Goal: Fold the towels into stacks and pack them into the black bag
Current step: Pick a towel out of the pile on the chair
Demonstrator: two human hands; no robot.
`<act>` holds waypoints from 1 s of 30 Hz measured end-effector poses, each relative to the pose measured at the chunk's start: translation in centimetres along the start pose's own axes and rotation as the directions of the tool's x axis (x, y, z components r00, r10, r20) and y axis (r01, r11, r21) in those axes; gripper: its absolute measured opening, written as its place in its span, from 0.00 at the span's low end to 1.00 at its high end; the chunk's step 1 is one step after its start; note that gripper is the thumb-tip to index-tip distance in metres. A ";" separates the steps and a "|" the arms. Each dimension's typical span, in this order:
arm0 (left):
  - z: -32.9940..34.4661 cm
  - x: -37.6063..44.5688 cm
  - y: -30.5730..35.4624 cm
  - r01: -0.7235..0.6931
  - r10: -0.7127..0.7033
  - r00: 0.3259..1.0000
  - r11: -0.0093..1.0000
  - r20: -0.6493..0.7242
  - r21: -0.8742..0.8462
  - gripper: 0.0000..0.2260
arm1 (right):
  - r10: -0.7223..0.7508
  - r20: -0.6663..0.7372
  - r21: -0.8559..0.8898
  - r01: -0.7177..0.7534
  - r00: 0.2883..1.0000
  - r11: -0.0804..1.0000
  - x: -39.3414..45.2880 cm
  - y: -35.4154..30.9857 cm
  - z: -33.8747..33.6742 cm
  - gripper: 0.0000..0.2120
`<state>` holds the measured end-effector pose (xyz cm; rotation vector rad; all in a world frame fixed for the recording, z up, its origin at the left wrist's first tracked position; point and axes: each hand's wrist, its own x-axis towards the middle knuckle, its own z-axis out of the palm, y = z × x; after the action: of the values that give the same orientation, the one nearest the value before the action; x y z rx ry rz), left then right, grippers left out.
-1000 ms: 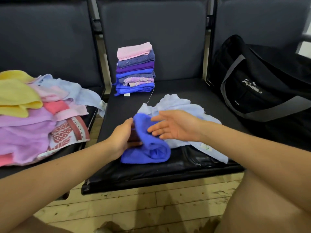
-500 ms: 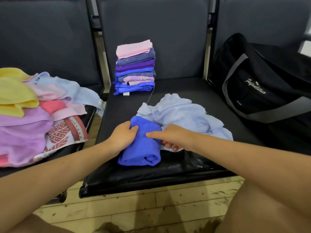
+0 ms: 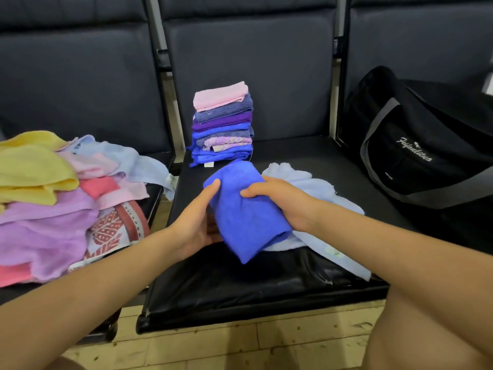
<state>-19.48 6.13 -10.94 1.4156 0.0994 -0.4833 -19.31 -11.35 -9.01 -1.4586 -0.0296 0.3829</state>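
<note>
A folded bright blue towel [image 3: 245, 212] is lifted off the middle black seat [image 3: 240, 284], held between both hands. My left hand [image 3: 196, 220] grips its left edge, thumb on top. My right hand [image 3: 277, 201] grips its right side with fingers curled over it. Under and behind it lies a crumpled pale blue towel [image 3: 306, 188]. A stack of folded towels [image 3: 222, 124], pink on top, stands at the back of the same seat. The black bag [image 3: 416, 145] sits on the right seat.
A loose heap of unfolded towels [image 3: 53, 198], yellow, pink, lilac and patterned red, covers the left seat. Dark seat backs rise behind everything. A wooden floor [image 3: 213, 345] lies below the seat edge, and my knees show at the bottom corners.
Both hands have taken hold of the blue towel and raised it off the seat toward the stack. A second ago my right hand was open above it.
</note>
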 end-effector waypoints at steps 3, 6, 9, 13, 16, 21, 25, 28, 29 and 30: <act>1.0 -0.3 1.1 -0.027 0.039 0.996 0.989 0.084 -0.142 0.17 | 0.005 0.046 0.022 -0.006 0.999 1.000 -0.3 -0.7 -0.6 0.05; 1.8 0.5 2.0 -0.085 0.079 0.996 0.980 -0.041 -0.179 0.10 | 0.031 0.010 -0.006 -0.031 0.999 0.999 -0.2 -0.8 -1.2 0.09; 1.7 2.3 3.4 -0.235 0.188 0.952 0.955 -0.243 -0.179 0.12 | 0.129 0.045 -0.002 -0.129 0.991 0.992 0.1 -0.6 -1.8 0.10; 2.3 3.7 5.2 -0.423 0.366 0.862 0.901 -0.351 -0.098 0.11 | 0.197 0.041 0.049 -0.199 0.980 0.979 0.4 -0.6 -2.7 0.14; 2.7 4.6 6.3 -0.483 0.393 0.823 0.864 -0.410 -0.142 0.12 | 0.173 0.026 0.168 -0.175 0.985 0.970 0.7 -1.0 -3.8 0.12; 2.2 7.4 7.8 -0.510 0.386 0.808 0.836 -0.445 -0.202 0.11 | 0.020 -0.190 0.329 0.044 0.982 0.943 3.4 -3.2 -5.7 0.13; 1.4 9.9 9.2 -0.516 0.455 0.769 0.856 -0.449 -0.017 0.13 | -0.153 -0.433 0.179 0.251 0.888 0.951 8.9 -6.5 -7.2 0.13; 0.3 12.3 12.3 -0.578 0.587 0.675 0.797 -0.447 0.175 0.09 | -0.358 -0.480 -0.142 0.331 0.801 0.933 13.5 -10.3 -7.3 0.10; -0.2 13.3 13.6 -0.599 0.627 0.636 0.769 -0.450 0.223 0.10 | -0.428 -0.477 -0.243 0.353 0.767 0.904 15.1 -11.7 -7.3 0.10; -0.7 14.2 14.9 -0.621 0.657 0.601 0.742 -0.455 0.252 0.11 | -0.492 -0.470 -0.322 0.377 0.732 0.868 16.7 -13.1 -7.2 0.10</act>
<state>-0.91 4.20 -2.27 1.5040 -0.0017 0.5262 1.21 -14.53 -0.67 -1.6646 0.0419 -0.4485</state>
